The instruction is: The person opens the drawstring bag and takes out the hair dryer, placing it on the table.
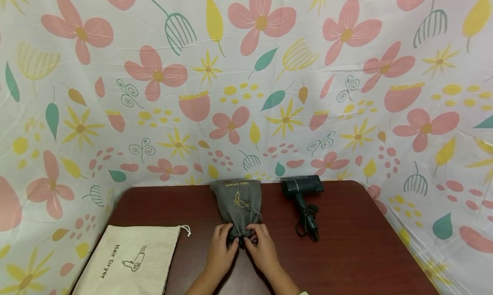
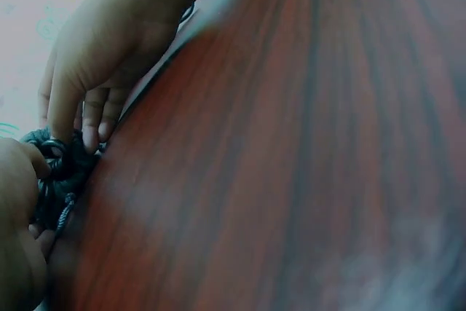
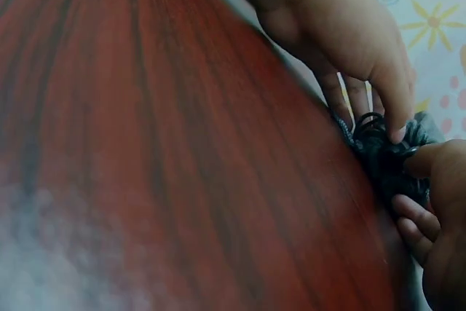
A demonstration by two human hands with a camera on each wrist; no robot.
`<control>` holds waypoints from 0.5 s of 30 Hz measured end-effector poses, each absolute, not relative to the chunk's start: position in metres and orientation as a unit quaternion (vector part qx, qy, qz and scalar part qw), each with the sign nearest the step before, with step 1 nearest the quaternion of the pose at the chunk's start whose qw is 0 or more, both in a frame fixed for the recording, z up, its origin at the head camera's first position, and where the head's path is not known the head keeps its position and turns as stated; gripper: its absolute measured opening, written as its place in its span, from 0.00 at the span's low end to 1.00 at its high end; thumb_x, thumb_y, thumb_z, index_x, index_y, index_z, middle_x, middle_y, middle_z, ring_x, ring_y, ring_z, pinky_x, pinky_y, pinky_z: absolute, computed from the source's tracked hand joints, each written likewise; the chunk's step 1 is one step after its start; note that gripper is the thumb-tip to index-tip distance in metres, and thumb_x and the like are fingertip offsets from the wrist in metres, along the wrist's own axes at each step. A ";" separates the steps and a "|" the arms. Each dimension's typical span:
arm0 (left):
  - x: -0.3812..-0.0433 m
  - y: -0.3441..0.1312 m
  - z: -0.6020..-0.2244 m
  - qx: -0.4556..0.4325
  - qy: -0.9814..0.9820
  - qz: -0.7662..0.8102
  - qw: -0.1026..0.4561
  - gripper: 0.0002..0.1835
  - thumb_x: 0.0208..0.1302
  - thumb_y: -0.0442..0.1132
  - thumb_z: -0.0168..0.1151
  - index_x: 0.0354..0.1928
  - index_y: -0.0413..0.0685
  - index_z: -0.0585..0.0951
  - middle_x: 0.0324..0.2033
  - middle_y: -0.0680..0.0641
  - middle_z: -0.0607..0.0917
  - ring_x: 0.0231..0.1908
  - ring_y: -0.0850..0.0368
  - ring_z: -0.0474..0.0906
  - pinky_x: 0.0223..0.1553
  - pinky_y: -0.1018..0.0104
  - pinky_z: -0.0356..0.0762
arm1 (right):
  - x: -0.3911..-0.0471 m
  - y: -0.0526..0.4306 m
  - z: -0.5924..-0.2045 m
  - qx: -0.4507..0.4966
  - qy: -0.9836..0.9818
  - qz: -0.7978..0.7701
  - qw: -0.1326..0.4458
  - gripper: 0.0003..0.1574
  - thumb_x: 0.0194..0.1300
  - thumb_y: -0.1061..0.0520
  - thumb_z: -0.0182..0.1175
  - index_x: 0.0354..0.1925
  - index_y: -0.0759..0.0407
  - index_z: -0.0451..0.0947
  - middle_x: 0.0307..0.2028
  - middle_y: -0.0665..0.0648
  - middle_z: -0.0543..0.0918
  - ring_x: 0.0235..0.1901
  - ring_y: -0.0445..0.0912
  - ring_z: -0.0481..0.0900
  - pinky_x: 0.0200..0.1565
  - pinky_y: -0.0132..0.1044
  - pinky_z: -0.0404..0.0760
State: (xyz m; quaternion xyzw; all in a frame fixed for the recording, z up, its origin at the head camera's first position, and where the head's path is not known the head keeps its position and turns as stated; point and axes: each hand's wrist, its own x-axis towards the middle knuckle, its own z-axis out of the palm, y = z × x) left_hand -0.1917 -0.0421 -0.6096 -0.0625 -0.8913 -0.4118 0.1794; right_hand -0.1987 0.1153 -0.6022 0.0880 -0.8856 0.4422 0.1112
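Observation:
A dark grey drawstring bag (image 1: 239, 205), marked with gold "Hair Dryer" lettering and a dryer drawing, lies at the table's middle with its gathered mouth facing me. On the left side of that mouth, my left hand (image 1: 221, 250) pinches the fabric between thumb and fingers. My right hand (image 1: 263, 248) grips the opposite side, thumbs close together. Black cord-like loops (image 3: 371, 130) show at the opening in the right wrist view; what they belong to is hidden. A grey twisted drawstring (image 2: 65, 213) hangs by the mouth in the left wrist view.
A black hair dryer (image 1: 302, 187) with its cord bundled round the handle lies right of the bag. At the left, a cream drawstring bag (image 1: 148, 243) printed "Hair Dryer" lies flat. The brown wooden table (image 1: 354, 243) meets a flower-patterned curtain (image 1: 246, 94) behind and at both sides.

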 end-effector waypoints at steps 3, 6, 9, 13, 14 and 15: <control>-0.191 -0.042 -0.611 -0.052 -0.889 -0.418 0.182 0.24 0.62 0.38 0.69 0.60 0.46 0.79 0.53 0.46 0.76 0.53 0.50 0.80 0.52 0.50 0.80 | -0.200 0.115 -0.604 0.088 -0.885 0.445 0.105 0.20 0.64 0.61 0.69 0.52 0.49 0.76 0.42 0.50 0.75 0.36 0.39 0.80 0.38 0.29 0.81; -0.190 -0.041 -0.613 -0.043 -0.886 -0.421 0.189 0.22 0.62 0.37 0.70 0.59 0.47 0.79 0.52 0.46 0.75 0.52 0.51 0.79 0.51 0.52 0.80 | -0.200 0.115 -0.606 0.089 -0.882 0.452 0.103 0.20 0.63 0.61 0.69 0.52 0.50 0.76 0.42 0.50 0.75 0.35 0.39 0.80 0.38 0.29 0.80; -0.189 -0.041 -0.613 -0.039 -0.881 -0.428 0.197 0.21 0.60 0.36 0.71 0.56 0.51 0.79 0.50 0.47 0.73 0.50 0.53 0.78 0.48 0.56 0.80 | -0.200 0.115 -0.609 0.091 -0.879 0.457 0.107 0.20 0.62 0.61 0.70 0.51 0.50 0.76 0.41 0.50 0.75 0.34 0.39 0.79 0.37 0.29 0.80; -0.187 -0.041 -0.613 -0.044 -0.870 -0.448 0.203 0.19 0.59 0.33 0.72 0.50 0.55 0.79 0.46 0.50 0.71 0.40 0.60 0.75 0.38 0.67 0.78 | -0.200 0.115 -0.611 0.093 -0.877 0.457 0.118 0.20 0.62 0.62 0.70 0.50 0.50 0.77 0.41 0.49 0.75 0.33 0.38 0.79 0.36 0.29 0.80; -0.187 -0.041 -0.613 -0.046 -0.867 -0.451 0.204 0.19 0.59 0.33 0.72 0.49 0.55 0.78 0.46 0.50 0.71 0.38 0.61 0.74 0.35 0.69 0.77 | -0.200 0.115 -0.612 0.094 -0.878 0.455 0.120 0.20 0.62 0.62 0.70 0.50 0.50 0.77 0.40 0.48 0.75 0.33 0.38 0.79 0.36 0.29 0.79; -0.187 -0.041 -0.613 -0.048 -0.866 -0.452 0.207 0.19 0.58 0.32 0.72 0.48 0.55 0.78 0.45 0.51 0.71 0.36 0.63 0.73 0.33 0.71 0.75 | -0.200 0.115 -0.612 0.095 -0.878 0.453 0.122 0.20 0.62 0.62 0.70 0.50 0.50 0.77 0.40 0.48 0.75 0.33 0.38 0.79 0.36 0.29 0.79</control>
